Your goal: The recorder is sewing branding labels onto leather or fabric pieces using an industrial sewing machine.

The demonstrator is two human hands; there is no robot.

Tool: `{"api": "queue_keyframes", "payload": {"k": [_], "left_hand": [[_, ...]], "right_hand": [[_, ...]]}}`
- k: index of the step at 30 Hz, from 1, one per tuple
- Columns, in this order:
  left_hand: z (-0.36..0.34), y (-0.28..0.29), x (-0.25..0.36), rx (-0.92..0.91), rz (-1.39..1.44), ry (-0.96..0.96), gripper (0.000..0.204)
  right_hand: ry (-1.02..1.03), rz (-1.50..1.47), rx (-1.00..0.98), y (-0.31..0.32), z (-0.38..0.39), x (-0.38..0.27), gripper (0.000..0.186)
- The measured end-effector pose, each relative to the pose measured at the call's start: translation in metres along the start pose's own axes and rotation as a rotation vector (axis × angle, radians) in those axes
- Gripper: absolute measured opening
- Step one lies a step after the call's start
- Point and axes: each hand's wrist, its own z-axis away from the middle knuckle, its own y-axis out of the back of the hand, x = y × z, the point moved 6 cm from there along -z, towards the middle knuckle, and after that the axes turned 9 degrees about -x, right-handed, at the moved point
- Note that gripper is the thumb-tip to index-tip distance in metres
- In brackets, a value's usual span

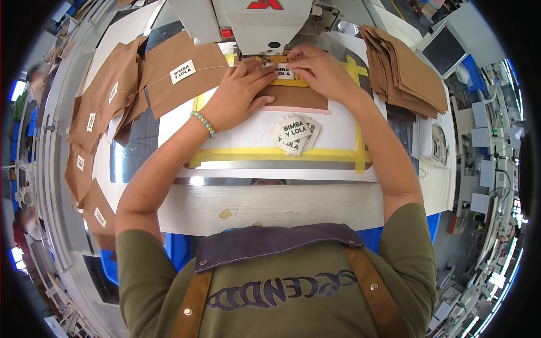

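Note:
Under the head of a sewing machine [264, 28], a white label [285, 71] with dark print lies on a brown fabric piece [298, 97], inside a small yellow frame [294, 83]. My left hand [242, 90] rests palm down at the label's left side, its fingers stretched out and the tips at the label's edge. On the other side my right hand [322, 71] has curled fingers, with thumb and forefinger at the label's right edge. Nearer me a loose pile of similar white labels [294, 129] sits on the white sheet. The needle area is partly hidden by my fingers.
Brown pieces with labels [180, 56], joined by threads, trail over the table's left edge. A stack of plain brown pieces [400, 70] stands at the right, beside a monitor [442, 49]. Yellow tape [270, 155] borders the white sheet.

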Motion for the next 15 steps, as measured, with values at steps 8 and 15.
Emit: {"api": "queue_keyframes", "payload": {"k": [8, 15], "left_hand": [[0.009, 0.002, -0.01, -0.012, 0.065, 0.031, 0.053], [0.008, 0.003, -0.014, 0.007, 0.159, -0.022, 0.05]], "right_hand": [[0.201, 0.305, 0.02, 0.004, 0.027, -0.024, 0.022], [0.196, 0.201, 0.051, -0.021, 0.014, -0.026, 0.026]]}}
